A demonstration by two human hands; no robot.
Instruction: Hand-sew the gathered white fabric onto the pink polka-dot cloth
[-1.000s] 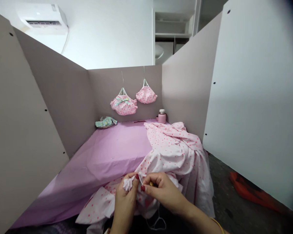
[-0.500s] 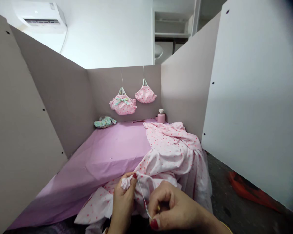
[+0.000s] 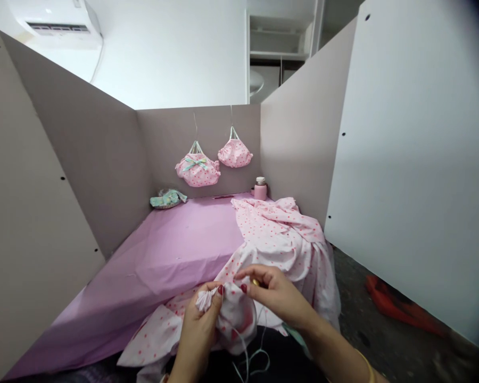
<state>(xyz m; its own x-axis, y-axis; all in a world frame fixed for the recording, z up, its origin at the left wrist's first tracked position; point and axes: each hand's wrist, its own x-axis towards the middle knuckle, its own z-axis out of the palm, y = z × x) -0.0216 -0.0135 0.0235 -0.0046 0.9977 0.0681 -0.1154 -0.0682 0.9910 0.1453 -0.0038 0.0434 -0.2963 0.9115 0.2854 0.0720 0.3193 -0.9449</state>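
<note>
My left hand (image 3: pixel 197 330) pinches a gathered white tuft (image 3: pixel 205 299) of the pink dotted fabric (image 3: pixel 279 239), thumb pressed on top. My right hand (image 3: pixel 277 295) is closed beside it, fingertips at the cloth, with a small yellowish thing between the fingers that I cannot make out. A thin white thread (image 3: pixel 247 356) loops down below both hands. The fabric spills over the table's near right corner.
A purple cloth covers the table (image 3: pixel 175 250), walled by grey panels (image 3: pixel 83 159). Two pink dotted pouches (image 3: pixel 195 170) (image 3: pixel 234 153) hang at the back. A teal fabric piece (image 3: pixel 165 198) and a pink bottle (image 3: pixel 260 189) stand by the back wall. Something red (image 3: pixel 387 300) lies on the floor.
My right hand pulled the thread down and right, then came back up to the fabric next to my left hand. The left hand kept its pinch on the tuft.
</note>
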